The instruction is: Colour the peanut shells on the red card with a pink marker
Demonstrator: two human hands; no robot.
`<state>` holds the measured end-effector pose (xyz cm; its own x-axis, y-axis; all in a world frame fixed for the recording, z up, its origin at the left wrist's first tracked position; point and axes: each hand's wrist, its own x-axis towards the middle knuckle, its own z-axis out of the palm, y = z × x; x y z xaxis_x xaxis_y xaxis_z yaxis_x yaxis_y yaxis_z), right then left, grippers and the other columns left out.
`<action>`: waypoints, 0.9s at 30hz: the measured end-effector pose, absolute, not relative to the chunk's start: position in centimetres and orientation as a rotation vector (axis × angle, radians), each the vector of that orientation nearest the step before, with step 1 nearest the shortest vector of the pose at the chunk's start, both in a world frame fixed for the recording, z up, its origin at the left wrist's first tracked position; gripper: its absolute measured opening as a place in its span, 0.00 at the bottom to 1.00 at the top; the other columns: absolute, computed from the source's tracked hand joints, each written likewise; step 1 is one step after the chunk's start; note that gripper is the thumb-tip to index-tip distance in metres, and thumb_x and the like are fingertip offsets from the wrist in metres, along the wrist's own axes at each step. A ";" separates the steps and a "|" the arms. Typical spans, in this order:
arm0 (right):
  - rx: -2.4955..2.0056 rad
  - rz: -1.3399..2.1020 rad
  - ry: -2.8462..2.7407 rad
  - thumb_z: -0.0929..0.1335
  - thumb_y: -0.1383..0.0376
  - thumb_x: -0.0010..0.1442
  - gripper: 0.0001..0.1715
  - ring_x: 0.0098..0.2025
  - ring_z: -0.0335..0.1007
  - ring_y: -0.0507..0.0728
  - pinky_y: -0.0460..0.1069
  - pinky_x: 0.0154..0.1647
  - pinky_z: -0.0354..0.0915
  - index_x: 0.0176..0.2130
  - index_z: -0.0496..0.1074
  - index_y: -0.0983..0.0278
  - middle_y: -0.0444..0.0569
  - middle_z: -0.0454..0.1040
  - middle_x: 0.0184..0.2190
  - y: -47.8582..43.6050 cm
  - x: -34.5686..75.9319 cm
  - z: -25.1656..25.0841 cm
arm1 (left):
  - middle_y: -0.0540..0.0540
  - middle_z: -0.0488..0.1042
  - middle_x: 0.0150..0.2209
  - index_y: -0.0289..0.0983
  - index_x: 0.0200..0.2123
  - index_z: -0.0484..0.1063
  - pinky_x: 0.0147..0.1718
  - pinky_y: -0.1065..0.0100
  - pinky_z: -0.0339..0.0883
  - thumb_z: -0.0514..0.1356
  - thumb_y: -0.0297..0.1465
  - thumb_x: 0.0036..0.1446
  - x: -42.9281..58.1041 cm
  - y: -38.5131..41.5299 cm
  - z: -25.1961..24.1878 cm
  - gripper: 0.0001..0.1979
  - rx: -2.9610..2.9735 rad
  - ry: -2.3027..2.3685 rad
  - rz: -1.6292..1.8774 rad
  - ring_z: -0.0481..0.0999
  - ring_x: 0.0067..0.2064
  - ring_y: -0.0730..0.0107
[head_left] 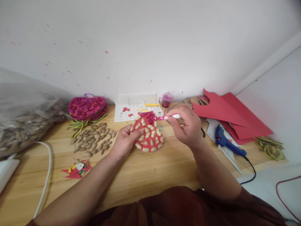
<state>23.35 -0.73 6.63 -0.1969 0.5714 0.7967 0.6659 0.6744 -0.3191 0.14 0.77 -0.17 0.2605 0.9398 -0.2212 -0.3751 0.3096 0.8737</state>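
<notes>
My left hand (124, 142) grips the left edge of a red gourd-shaped board (144, 143) with peanuts stuck over its face. Its upper end is coated in wet-looking magenta paint, while the lower peanuts (153, 133) are bare tan. Pinched in my right hand (188, 125) is a white-handled paintbrush (172, 116), its magenta-stained tip touching the painted end. Behind the board lies a white sheet of paper (119, 108) with red paint spots and cut red stars (126, 109). A clear plastic cup (167, 99) of magenta paint stands beyond the brush.
Loose peanuts (94, 138) and magenta-painted pieces (87, 107) lie left, near a bag of peanuts (25, 125) and a white cable (49, 169). Paper scraps (78, 169) sit in front. At right are red sheets (235, 116), a blue glue gun (228, 142) and raffia (270, 147).
</notes>
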 end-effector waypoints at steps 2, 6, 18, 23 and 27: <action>-0.968 -0.144 -1.892 0.69 0.70 0.67 0.06 0.41 0.76 0.59 0.57 0.49 0.70 0.41 0.75 0.59 0.47 0.82 0.34 -0.7 23.2 6.5 | 0.45 0.85 0.31 0.35 0.33 0.81 0.32 0.67 0.76 0.79 0.38 0.48 0.0 0.8 -0.4 0.15 0.858 0.896 1.028 0.81 0.27 0.67; -0.964 -0.199 -1.889 0.69 0.70 0.66 0.06 0.42 0.76 0.59 0.57 0.50 0.70 0.42 0.75 0.59 0.47 0.82 0.35 -0.7 23.1 6.4 | 0.42 0.87 0.35 0.35 0.37 0.82 0.36 0.63 0.78 0.77 0.41 0.50 -0.2 0.8 -0.6 0.18 0.941 0.945 0.997 0.84 0.31 0.61; -0.998 -0.210 -1.902 0.70 0.67 0.66 0.05 0.42 0.76 0.60 0.58 0.49 0.70 0.41 0.76 0.57 0.46 0.83 0.34 -0.8 23.0 6.3 | 0.42 0.87 0.34 0.35 0.34 0.82 0.34 0.65 0.77 0.78 0.42 0.48 -0.2 0.7 0.0 0.18 0.974 0.973 1.034 0.83 0.29 0.63; -0.993 -0.197 -1.867 0.69 0.68 0.66 0.06 0.42 0.77 0.59 0.57 0.49 0.70 0.41 0.77 0.57 0.46 0.83 0.35 -0.8 23.0 6.3 | 0.42 0.87 0.34 0.35 0.37 0.83 0.35 0.64 0.77 0.78 0.42 0.49 -0.2 0.7 -0.2 0.19 0.984 0.979 1.009 0.84 0.31 0.61; -0.994 -0.182 -1.900 0.70 0.68 0.66 0.05 0.42 0.76 0.59 0.57 0.48 0.70 0.41 0.76 0.58 0.46 0.83 0.35 -0.7 23.0 6.4 | 0.42 0.87 0.34 0.35 0.36 0.82 0.35 0.65 0.77 0.78 0.43 0.49 -0.2 0.7 -0.1 0.19 1.002 0.976 1.018 0.83 0.31 0.62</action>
